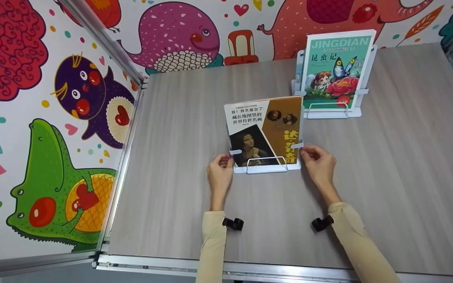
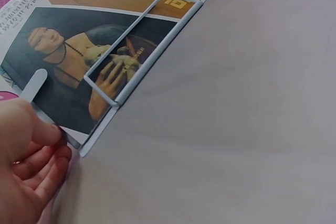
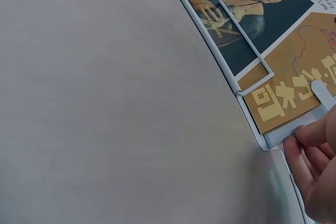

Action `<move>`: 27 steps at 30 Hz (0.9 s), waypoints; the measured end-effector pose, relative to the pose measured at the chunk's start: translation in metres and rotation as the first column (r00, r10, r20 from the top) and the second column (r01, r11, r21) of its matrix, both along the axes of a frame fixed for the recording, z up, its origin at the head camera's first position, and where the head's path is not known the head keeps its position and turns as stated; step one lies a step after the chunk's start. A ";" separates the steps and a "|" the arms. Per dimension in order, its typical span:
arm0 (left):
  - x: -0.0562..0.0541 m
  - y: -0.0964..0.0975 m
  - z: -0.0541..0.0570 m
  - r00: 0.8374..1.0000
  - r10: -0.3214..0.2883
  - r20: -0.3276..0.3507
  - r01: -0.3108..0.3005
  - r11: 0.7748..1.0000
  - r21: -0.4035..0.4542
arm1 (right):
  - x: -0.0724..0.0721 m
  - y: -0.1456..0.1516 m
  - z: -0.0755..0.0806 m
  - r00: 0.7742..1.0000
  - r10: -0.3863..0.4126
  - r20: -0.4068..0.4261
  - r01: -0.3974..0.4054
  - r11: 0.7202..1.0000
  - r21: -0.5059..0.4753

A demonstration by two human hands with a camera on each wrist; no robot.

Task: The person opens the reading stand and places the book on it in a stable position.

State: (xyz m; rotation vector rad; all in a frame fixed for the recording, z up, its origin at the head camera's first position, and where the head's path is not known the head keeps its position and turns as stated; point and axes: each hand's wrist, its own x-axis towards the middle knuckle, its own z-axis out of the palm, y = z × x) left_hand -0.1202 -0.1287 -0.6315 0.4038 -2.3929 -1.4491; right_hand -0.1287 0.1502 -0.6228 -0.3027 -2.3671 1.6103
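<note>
A white book stand [image 1: 240, 169] stands tilted back on the table, bearing a book [image 1: 246, 114] with a brown and white cover and a painted portrait. Side clips and a wire loop at the bottom cross the cover. My left hand [image 1: 220, 173] pinches the stand's lower left edge; in the left wrist view its thumb [image 2: 44, 131] lies against that edge, fingers curled behind. At the lower right edge, my right hand [image 1: 321, 165] pinches the stand between thumb and fingers, as the right wrist view [image 3: 315, 166] also shows.
Behind to the right, a second white stand [image 1: 356, 114] holds a green book [image 1: 328, 70] with a butterfly and a red flower. The wood-grain table [image 1: 171, 177] ends at a metal rail [image 1: 151, 262] in front. Cartoon-printed walls [image 1: 124, 70] rise at the left and back.
</note>
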 end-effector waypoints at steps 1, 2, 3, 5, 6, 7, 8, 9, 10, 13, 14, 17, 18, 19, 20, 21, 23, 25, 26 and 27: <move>-0.001 -0.002 0.000 1.000 0.008 0.007 -0.008 1.000 -0.003 | -0.001 -0.002 0.000 1.000 0.000 0.003 0.000 1.000 -0.001; -0.003 -0.003 0.001 1.000 0.016 0.014 -0.016 1.000 -0.007 | -0.003 -0.004 0.001 1.000 0.001 0.008 -0.001 1.000 0.002; -0.004 -0.005 0.001 0.999 0.023 0.023 -0.023 1.000 -0.011 | -0.004 -0.005 0.001 1.000 0.000 0.009 0.000 1.000 0.003; -0.006 -0.007 0.001 0.998 0.039 0.040 -0.038 0.999 -0.023 | -0.007 -0.009 0.001 1.000 -0.003 0.009 0.003 1.000 0.006; -0.007 -0.009 0.001 0.998 0.046 0.044 -0.045 0.999 -0.030 | -0.009 -0.011 0.000 1.000 -0.005 0.006 0.005 1.000 0.006; -0.008 -0.010 0.001 0.998 0.053 0.047 -0.051 0.998 -0.032 | -0.010 -0.013 0.000 1.000 -0.005 0.003 0.005 1.000 0.003; -0.009 -0.011 0.001 0.997 0.059 0.045 -0.058 0.998 -0.035 | -0.012 -0.015 0.000 1.000 -0.005 -0.002 0.005 1.000 0.002; -0.010 -0.012 0.001 0.997 0.067 0.042 -0.065 0.997 -0.038 | -0.013 -0.017 0.000 1.000 -0.004 -0.008 0.004 1.000 0.000; -0.010 -0.012 0.001 0.996 0.076 0.039 -0.074 0.996 -0.039 | -0.015 -0.019 0.000 1.000 -0.002 -0.015 0.002 1.000 0.001; -0.012 -0.014 0.002 0.994 0.108 0.031 -0.106 0.993 -0.041 | -0.018 -0.024 0.001 1.000 0.007 -0.025 -0.007 1.000 0.002; -0.012 -0.015 0.003 0.992 0.119 0.031 -0.117 0.992 -0.043 | -0.019 -0.025 0.001 1.000 0.010 -0.026 -0.009 1.000 0.004; -0.014 -0.015 0.004 0.990 0.137 0.025 -0.136 0.990 -0.046 | -0.022 -0.028 0.001 0.999 0.023 -0.026 -0.023 1.000 0.003; -0.015 -0.015 0.004 0.990 0.136 0.022 -0.135 0.990 -0.044 | -0.022 -0.029 0.001 0.999 0.029 -0.026 -0.029 1.000 0.006; -0.016 -0.015 0.005 0.991 0.132 0.019 -0.131 0.991 -0.038 | -0.023 -0.029 0.002 0.999 0.035 -0.024 -0.035 0.999 0.005; -0.017 -0.015 0.005 0.992 0.126 0.015 -0.125 0.992 -0.034 | -0.024 -0.030 0.002 0.999 0.042 -0.022 -0.042 0.999 0.002; -0.018 -0.015 0.005 0.993 0.117 0.013 -0.117 0.993 -0.029 | -0.025 -0.030 0.002 0.999 0.048 -0.021 -0.048 0.999 0.001; -0.021 -0.015 0.006 0.995 0.099 0.013 -0.098 0.995 -0.015 | -0.027 -0.030 0.003 0.998 0.059 -0.015 -0.059 0.998 0.001; -0.023 -0.014 0.008 0.996 0.082 0.020 -0.082 0.997 0.000 | -0.028 -0.029 0.004 0.997 0.071 -0.006 -0.071 0.997 -0.006; -0.025 -0.014 0.008 0.997 0.076 0.024 -0.076 0.997 0.007 | -0.029 -0.030 0.004 0.997 0.079 0.001 -0.079 0.997 -0.011; -0.026 -0.014 0.009 0.997 0.070 0.030 -0.070 0.997 0.017 | -0.029 -0.030 0.005 0.996 0.086 0.008 -0.086 0.996 -0.015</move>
